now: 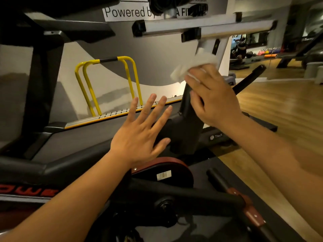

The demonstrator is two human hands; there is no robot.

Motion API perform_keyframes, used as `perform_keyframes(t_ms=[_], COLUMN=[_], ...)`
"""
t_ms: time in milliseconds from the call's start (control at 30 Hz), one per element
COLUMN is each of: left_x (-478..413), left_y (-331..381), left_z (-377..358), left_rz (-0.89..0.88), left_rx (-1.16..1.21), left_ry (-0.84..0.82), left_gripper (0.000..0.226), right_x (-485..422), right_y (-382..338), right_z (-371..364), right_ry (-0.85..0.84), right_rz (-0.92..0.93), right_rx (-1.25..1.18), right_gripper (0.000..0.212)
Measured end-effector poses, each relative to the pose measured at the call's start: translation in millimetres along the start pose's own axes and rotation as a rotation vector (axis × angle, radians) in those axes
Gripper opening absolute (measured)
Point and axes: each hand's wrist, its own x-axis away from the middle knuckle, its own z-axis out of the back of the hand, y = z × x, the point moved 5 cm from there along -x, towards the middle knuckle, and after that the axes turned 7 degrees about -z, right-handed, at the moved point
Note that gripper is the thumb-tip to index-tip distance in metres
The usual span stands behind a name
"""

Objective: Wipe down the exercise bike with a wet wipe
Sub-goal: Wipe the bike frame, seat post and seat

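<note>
The exercise bike is dark, its top cut off by the frame edge. The right hand hides much of the post, pressing a crumpled white wet wipe under its fingertips. The left hand, fingers spread and empty, hovers lower left of it.

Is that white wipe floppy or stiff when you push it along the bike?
Probably floppy: the wet wipe is crumpled and bunched under the right hand. Likely very light, since fingertips alone hold it. It should bend around the black post.
</note>
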Motion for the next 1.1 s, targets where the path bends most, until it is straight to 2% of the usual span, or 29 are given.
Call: perform_keyframes(t_ms=[133,367,433,600,733,800,900,1000,1100], left_x=[0,0,1,0,1,0,-1,-1,-1], left_y=[-1,-3,-2,-2,-1,-1,-3,-4,-3], left_z=[2,3,3,3,4,3,4,4,4], left_rz=[0.013,0.041,0.043,0.052,0.046,0.054,0.089,0.109,0.103], left_rx=[-0.007,0.028,0.022,0.016,0.016,0.015,0.022,0.02,0.029], left_ry=[0.005,0.003,-0.001,-0.021,-0.01,-0.005,0.005,0.005,0.002], left_gripper=[0.078,0.078,0.078,0.078,0.078,0.078,0.079,0.081,0.081], right_x=[-18,92,72,-1,-3,-15,-12,35,110], right_y=[-12,-51,-40,-6,-5,9,14,-9,-51], right_z=[-5,-27,-22,-11,-19,-13,-4,-13,-36], right_ry=[-0.042,-0.294,-0.27,-0.056,-0.024,0.026,0.093,0.039,-0.144], right_rz=[-0.073,-0.029,-0.026,-0.197,-0.341,-0.487,-0.558,-0.593,-0.424], right_rx=[0.083,0.059,0.107,0.095,0.103,0.037,-0.141,-0.185,-0.167], right_gripper=[0.036,0.061,0.057,0.048,0.061,0.065,0.062,0.058,0.058])
